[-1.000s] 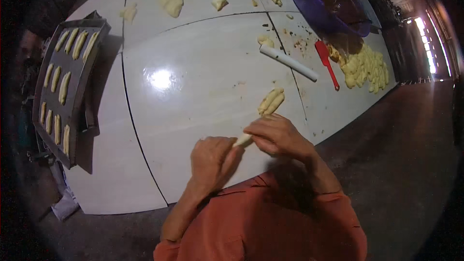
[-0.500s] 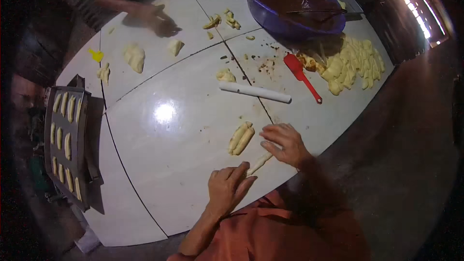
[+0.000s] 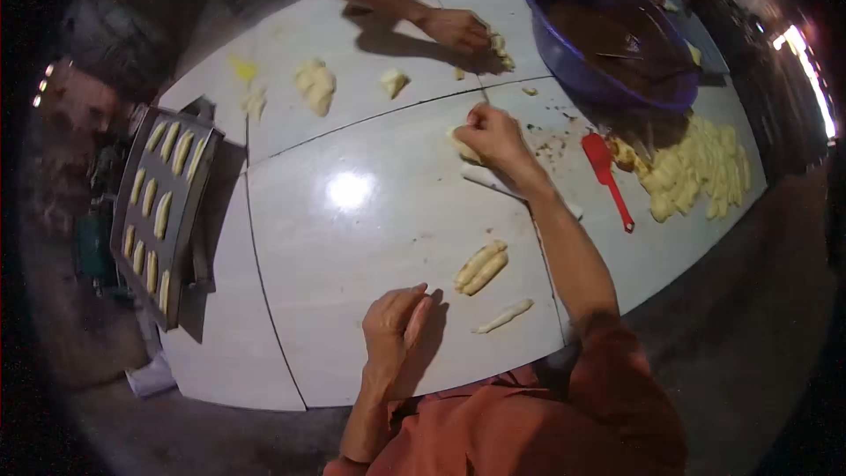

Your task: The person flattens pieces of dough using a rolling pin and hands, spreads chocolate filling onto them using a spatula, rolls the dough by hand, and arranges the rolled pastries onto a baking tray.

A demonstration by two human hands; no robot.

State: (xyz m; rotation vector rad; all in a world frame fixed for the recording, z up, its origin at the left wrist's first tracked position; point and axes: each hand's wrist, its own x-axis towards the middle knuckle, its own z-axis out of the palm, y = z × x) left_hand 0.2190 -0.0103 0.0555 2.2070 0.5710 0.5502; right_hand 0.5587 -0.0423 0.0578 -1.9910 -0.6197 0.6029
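Observation:
My right hand (image 3: 492, 137) reaches to the middle of the table, fingers closed on a pale dough lump (image 3: 463, 148), just above the white rolling pin (image 3: 483, 179), which my forearm partly covers. My left hand (image 3: 397, 322) is at the near edge, fingers curled together, with nothing visible in them. Between my hands lie some filled dough rolls (image 3: 480, 266) side by side and a thin dough strip (image 3: 502, 316). A red spatula (image 3: 599, 159) lies right of my forearm, beside a spread of yellow dough pieces (image 3: 696, 167).
A tilted metal tray (image 3: 173, 198) of several dough rolls is at the left. A purple basin (image 3: 555, 53) of brown mixture stands back right. A co-worker's hand (image 3: 454, 31) is over dough scraps at the back, more dough lumps (image 3: 313, 84) nearby; another person's arm shows top right.
My right hand has left the dough strip and moved forward to the lump by the rolling pin. My left hand has come off the strip. The co-worker's hand has moved right onto scraps.

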